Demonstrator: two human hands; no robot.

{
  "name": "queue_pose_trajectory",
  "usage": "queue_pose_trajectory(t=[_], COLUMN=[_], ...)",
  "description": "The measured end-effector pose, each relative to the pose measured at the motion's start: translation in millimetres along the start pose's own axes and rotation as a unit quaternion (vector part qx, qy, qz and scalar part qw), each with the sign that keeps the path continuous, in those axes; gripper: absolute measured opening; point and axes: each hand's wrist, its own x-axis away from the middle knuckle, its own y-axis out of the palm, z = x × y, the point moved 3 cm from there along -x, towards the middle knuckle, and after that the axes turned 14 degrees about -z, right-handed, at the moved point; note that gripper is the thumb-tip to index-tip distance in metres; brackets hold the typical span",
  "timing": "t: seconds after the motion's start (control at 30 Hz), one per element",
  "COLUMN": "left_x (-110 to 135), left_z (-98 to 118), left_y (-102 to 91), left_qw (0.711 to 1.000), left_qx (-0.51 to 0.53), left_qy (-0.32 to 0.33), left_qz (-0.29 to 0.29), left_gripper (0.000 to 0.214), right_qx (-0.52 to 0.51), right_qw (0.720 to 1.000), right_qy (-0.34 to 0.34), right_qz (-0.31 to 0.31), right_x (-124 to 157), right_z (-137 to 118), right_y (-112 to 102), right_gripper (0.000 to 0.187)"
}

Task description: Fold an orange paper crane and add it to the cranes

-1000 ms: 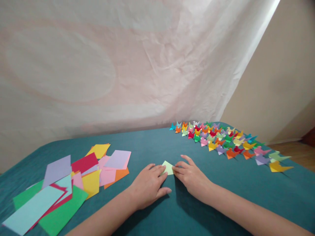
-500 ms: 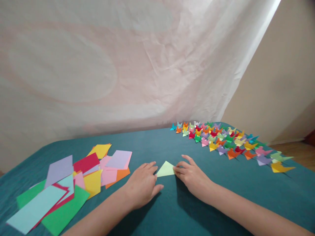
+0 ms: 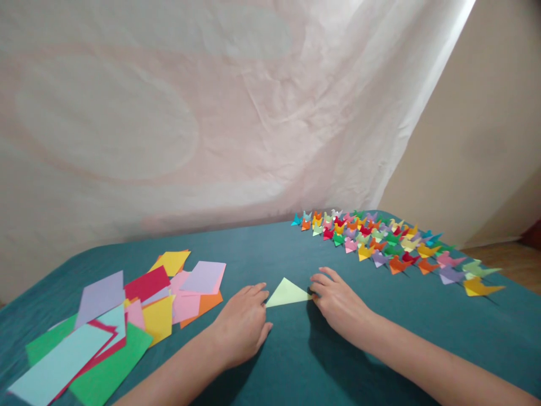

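A pale green paper folded into a triangle [image 3: 286, 293] lies flat on the teal cloth between my hands. My left hand [image 3: 242, 324] rests palm down with its fingers stretched out, fingertips at the triangle's left corner. My right hand [image 3: 338, 301] lies with its fingers extended, fingertips pressing the triangle's right corner. Neither hand grips the paper.
A loose pile of coloured paper sheets [image 3: 122, 316] lies at the left. Rows of several small folded paper birds [image 3: 380, 242] stand at the back right. The teal table cover [image 3: 380, 349] runs to a white draped sheet [image 3: 211, 113] behind.
The hands have slid apart, left hand leftward and right hand rightward. The green paper, half hidden under the fingers a second ago, now shows as a full flat triangle.
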Motion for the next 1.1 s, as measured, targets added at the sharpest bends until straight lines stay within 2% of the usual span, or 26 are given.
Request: queue_pose_trajectory(t=[0.2, 0.4, 0.53, 0.63, 0.77, 0.87, 1.0, 1.1], left_x=[-6, -10, -12, -13, -15, -17, -18, -16], left_z=[-3, -2, 4, 6, -4, -13, -14, -9], left_y=[3.3, 4.4, 8.9, 12.8, 18.5, 23.2, 24.4, 22.5], left_qw=[0.999, 0.997, 0.994, 0.993, 0.993, 0.988, 0.972, 0.967], left_qx=[-0.005, -0.038, -0.078, -0.087, -0.032, 0.044, 0.113, 0.118], left_qy=[0.022, 0.049, 0.049, 0.026, -0.018, -0.019, 0.023, 0.042], left_qz=[0.036, 0.051, 0.057, 0.079, 0.116, 0.145, 0.205, 0.221], left_gripper=[0.022, 0.019, 0.017, 0.016, 0.017, 0.014, 0.028, 0.030], right_qx=[-0.043, -0.173, -0.259, -0.296, -0.322, -0.334, -0.335, -0.320], right_qw=[0.999, 0.978, 0.960, 0.951, 0.942, 0.937, 0.935, 0.939], right_qy=[0.017, 0.077, 0.058, 0.050, 0.052, 0.049, 0.034, 0.019], right_qz=[0.023, 0.086, 0.085, 0.078, 0.081, 0.086, 0.114, 0.121], right_x=[1, 2, 1, 0, 0, 0, 1, 1], right_z=[5, 5, -1, -2, 0, -1, -4, -7], right_y=[-2, -1, 1, 3, 4, 2, -2, -5], right_gripper=[0.022, 0.024, 0.028, 0.026, 0.033, 0.034, 0.018, 0.010])
